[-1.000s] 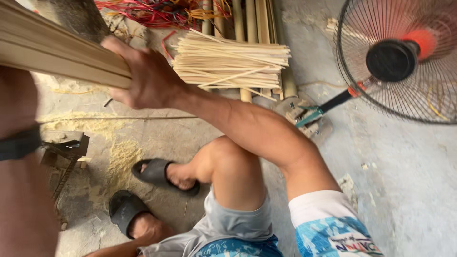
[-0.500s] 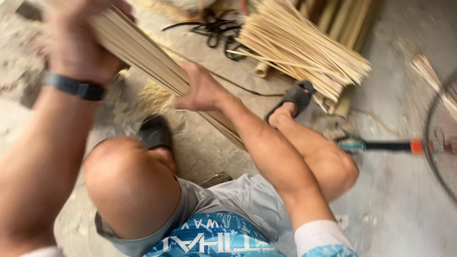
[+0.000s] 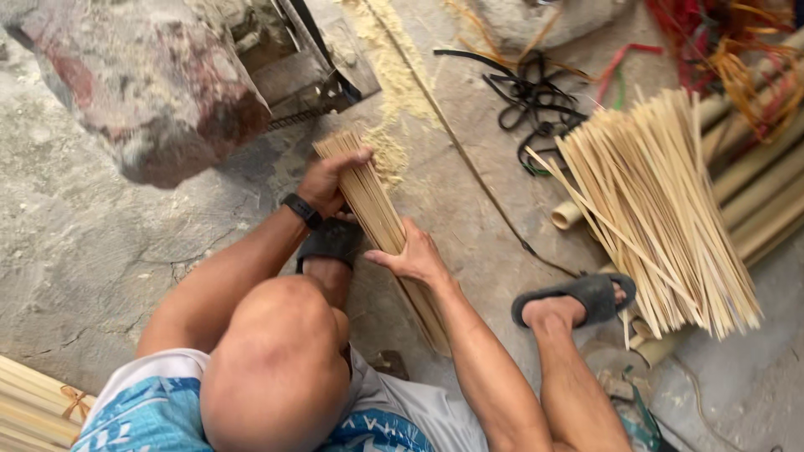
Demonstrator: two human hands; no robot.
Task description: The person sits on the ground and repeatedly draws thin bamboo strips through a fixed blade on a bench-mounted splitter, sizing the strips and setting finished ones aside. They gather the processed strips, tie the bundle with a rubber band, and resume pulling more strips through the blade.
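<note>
A tight bundle of thin pale bamboo strips (image 3: 373, 203) lies slanted across the concrete floor between my feet. My left hand (image 3: 329, 178), with a black band on its wrist, is closed over the bundle's far end. My right hand (image 3: 410, 255) grips the bundle near its middle, fingers wrapped round it. The near end of the bundle runs down past my right forearm. My bent left knee (image 3: 276, 360) fills the foreground.
A big rough stone (image 3: 142, 84) and a metal saw frame (image 3: 314, 88) sit at the far left, with sawdust (image 3: 387, 50) beside them. Black straps (image 3: 528, 92), a loose fan of bamboo sticks (image 3: 662, 209) and bamboo poles (image 3: 758, 180) lie right. A tied bundle (image 3: 33, 410) is bottom left.
The bundle, held raised in both hands before, is now down by my feet on the floor. My view has swung; the fan has gone out of sight.
</note>
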